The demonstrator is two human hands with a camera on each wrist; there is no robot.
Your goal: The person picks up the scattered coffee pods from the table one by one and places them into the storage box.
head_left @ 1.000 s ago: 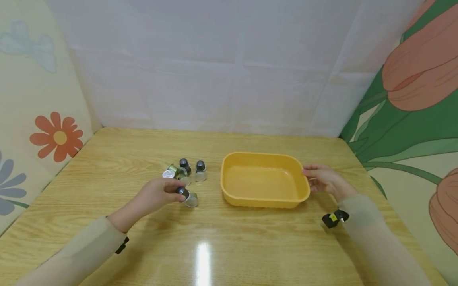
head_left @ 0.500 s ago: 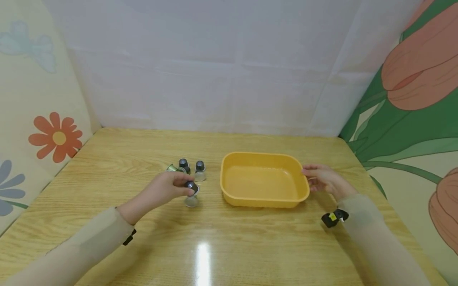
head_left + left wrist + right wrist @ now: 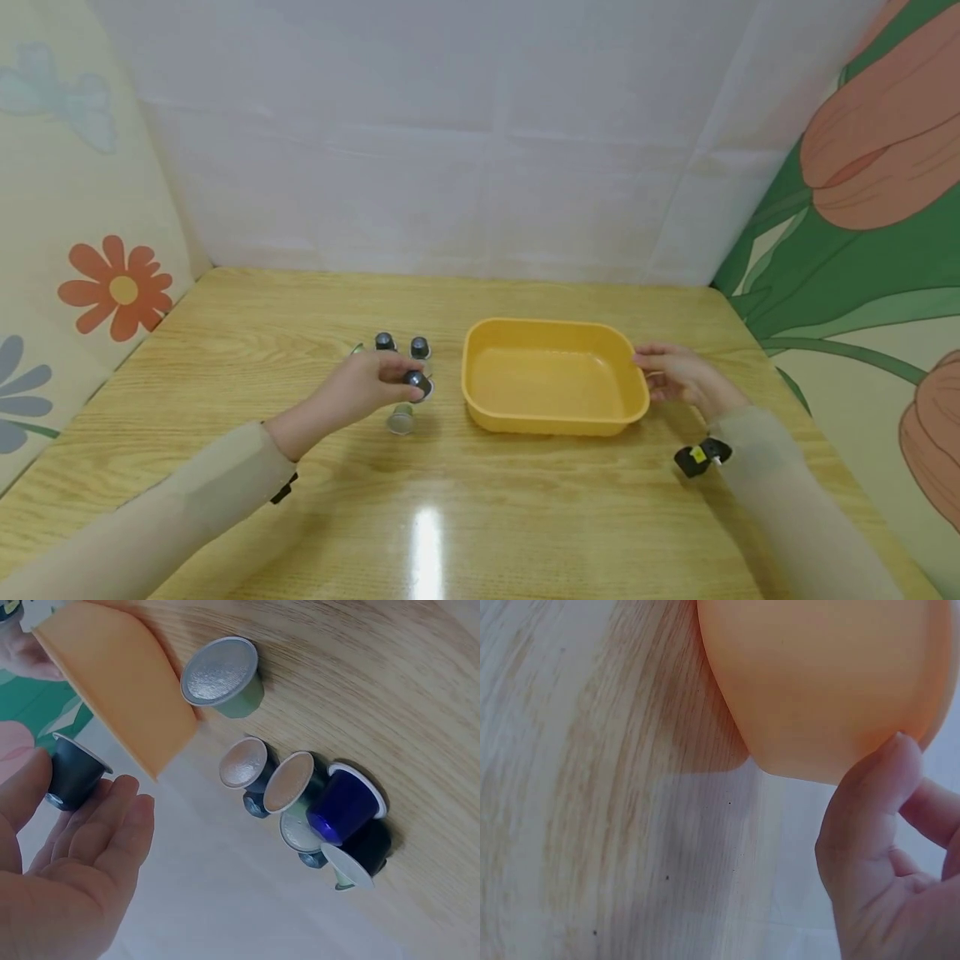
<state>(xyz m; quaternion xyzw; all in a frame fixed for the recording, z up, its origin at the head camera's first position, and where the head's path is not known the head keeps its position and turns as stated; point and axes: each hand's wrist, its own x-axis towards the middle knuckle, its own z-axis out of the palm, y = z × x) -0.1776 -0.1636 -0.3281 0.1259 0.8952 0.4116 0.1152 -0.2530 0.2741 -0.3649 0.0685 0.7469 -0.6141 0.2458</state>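
Observation:
Between thumb and fingertips my left hand pinches a dark coffee capsule, lifted above the table. Right under it in the head view lies a pale green capsule, its foil lid toward me. Behind the left hand more capsules are partly hidden, among them two dark ones. The left wrist view shows this cluster, with a dark blue capsule on its side. A yellow plastic basin stands to the right. My right hand holds its right end, the thumb against the outer wall near the rim.
The wooden table reaches back to a white cloth backdrop. Patterned walls with flowers flank it on both sides. The basin's inside shows no capsules.
My left hand has carried the dark capsule to the right and slightly away from me, toward the basin. It now covers part of the capsule group. The right hand and basin stay in place.

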